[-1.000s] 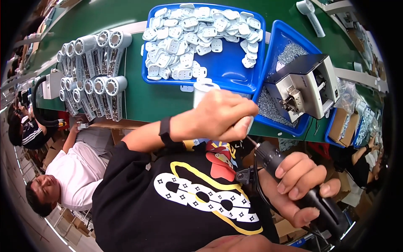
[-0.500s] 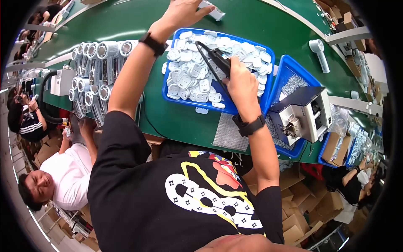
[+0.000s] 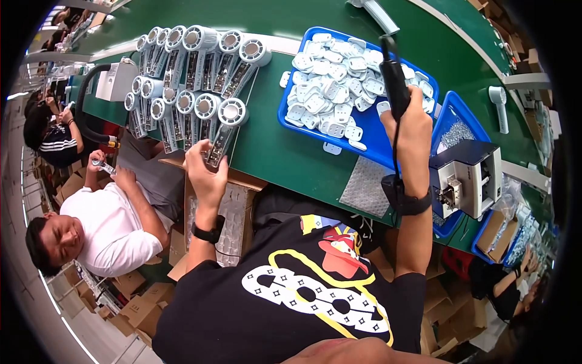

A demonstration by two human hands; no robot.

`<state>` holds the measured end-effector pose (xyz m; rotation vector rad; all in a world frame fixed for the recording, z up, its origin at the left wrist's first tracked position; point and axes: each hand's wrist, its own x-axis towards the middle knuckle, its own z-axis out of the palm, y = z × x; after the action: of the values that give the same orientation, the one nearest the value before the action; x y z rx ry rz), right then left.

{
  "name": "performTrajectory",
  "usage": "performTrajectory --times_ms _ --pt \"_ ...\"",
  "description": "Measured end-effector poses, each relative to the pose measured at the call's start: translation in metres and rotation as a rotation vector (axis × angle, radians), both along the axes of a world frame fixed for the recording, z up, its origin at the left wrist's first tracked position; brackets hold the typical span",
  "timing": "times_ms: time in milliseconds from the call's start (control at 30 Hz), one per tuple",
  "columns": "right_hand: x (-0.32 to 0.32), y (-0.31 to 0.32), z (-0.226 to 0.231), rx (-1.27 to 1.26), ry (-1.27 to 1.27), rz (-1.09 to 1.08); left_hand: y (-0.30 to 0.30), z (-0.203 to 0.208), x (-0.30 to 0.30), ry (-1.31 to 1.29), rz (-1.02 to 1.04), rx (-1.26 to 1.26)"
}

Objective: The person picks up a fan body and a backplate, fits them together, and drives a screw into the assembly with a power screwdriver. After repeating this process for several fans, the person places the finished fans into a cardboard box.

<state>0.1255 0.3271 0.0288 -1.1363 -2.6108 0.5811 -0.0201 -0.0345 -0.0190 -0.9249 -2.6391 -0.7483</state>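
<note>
At the near end of a row of white handheld fans, my left hand point(image 3: 207, 177) has its thumb and fingers on either side of the handle of one handheld fan point(image 3: 231, 115). That fan has a round head, and its handle shows the parts inside. My right hand point(image 3: 412, 136) is wrapped around a black electric screwdriver point(image 3: 395, 82) with a cord, its tip pointing away from me. Below the screwdriver is a blue tray point(image 3: 376, 150) heaped with pale plastic covers point(image 3: 330, 88). Another white fan point(image 3: 379, 15) lies at the far edge of view.
A screw feeder point(image 3: 464, 179) stands on the right, by a blue bin point(image 3: 470, 109) of small screws. Bubble wrap point(image 3: 365, 187) lies at the near edge of the green table point(image 3: 273, 164). A co-worker in white point(image 3: 106, 242) sits on the left. One fan point(image 3: 499, 109) lies far right.
My left hand has left the fan at the far side and come back to the near fan in the row. My right hand has turned the screwdriver more upright. The view has shifted left.
</note>
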Motion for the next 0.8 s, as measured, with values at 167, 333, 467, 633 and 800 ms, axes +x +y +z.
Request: performTrajectory --times_ms 167,333,467,633,800 --pt "0.050 -0.042 0.050 -0.761 0.507 -0.086 0.042 0.050 0.002 -0.804 -0.406 0.668" --pt "0.092 -0.089 0.059 -1.011 0.804 -0.144 0.128 0.069 0.052 -1.167 -0.893 0.375" --pt "0.117 -0.111 0.048 -0.957 0.888 -0.281 0.184 0.050 0.084 -1.024 -1.239 0.410" --pt "0.143 -0.105 0.016 -0.597 0.756 -0.298 0.219 0.030 0.116 -0.925 -1.391 0.368" --pt "0.151 -0.070 0.033 -0.320 1.174 -0.293 0.234 -0.005 0.130 -0.915 -1.396 0.465"
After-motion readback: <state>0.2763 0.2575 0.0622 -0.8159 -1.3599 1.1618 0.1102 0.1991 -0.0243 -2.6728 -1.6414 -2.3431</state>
